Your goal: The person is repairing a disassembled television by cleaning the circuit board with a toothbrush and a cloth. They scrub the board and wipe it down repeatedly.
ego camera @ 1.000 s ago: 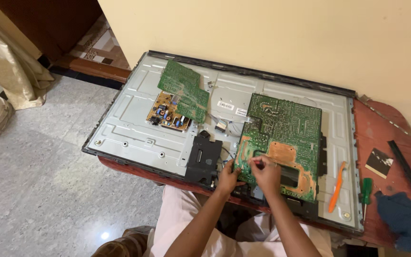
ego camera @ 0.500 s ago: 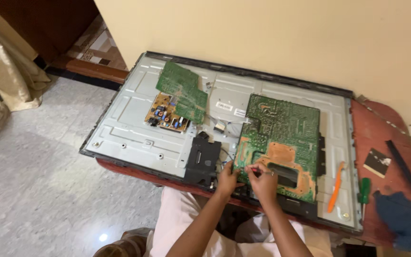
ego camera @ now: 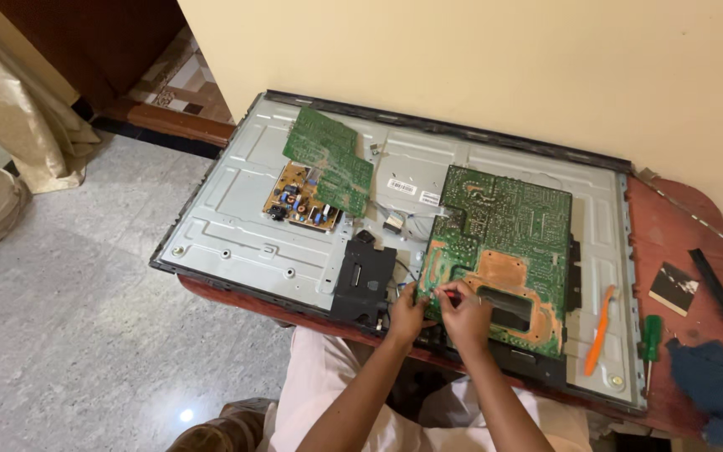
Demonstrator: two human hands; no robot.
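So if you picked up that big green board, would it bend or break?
The big green board is thin and flat, so it would probably stay mostly stiff and feel light. Its copper-coloured patches and tiny solder points look delicate, so rough pushing might damage it. Both hands, the left hand and the right hand, are at its near edge.

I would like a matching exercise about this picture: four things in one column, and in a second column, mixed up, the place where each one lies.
Things:
1. large green circuit board
2. orange pry tool
3. green-handled screwdriver
4. black speaker box

Places:
A. on the red table, beside the panel's right edge
B. on the metal back panel, just left of both hands
C. on the panel, to the right of the large board
D. under the fingertips of the left hand and the right hand, at its near left corner

Pairs: 1-D, 2-C, 3-A, 4-B
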